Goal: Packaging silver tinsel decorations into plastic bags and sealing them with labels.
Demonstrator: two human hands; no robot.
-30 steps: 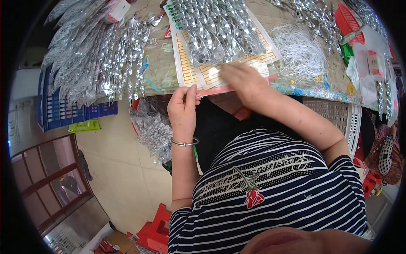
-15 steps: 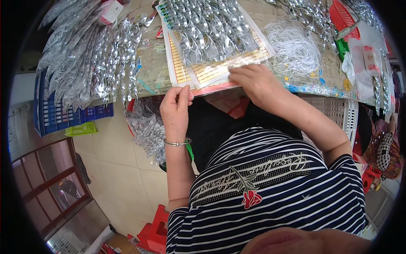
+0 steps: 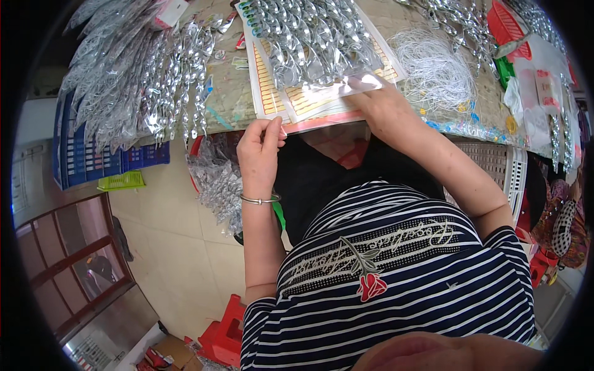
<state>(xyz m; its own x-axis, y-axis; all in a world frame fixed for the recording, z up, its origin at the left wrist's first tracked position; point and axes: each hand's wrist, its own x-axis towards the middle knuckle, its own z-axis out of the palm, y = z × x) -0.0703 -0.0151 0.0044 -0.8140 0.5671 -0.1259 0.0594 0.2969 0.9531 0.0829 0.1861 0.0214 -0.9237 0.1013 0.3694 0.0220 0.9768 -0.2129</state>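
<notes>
Sheet (image 3: 309, 106) | hands (image 3: 257, 154) at near edge | string heap (image 3: 433, 71) close right

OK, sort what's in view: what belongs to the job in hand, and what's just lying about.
In hand:
- printed sheet, left hand pinching its near edge, right hand over it
- silver twists on the sheet

Lying about, seemingly:
- white string
- red basket
- blue crate
- red stool
</notes>
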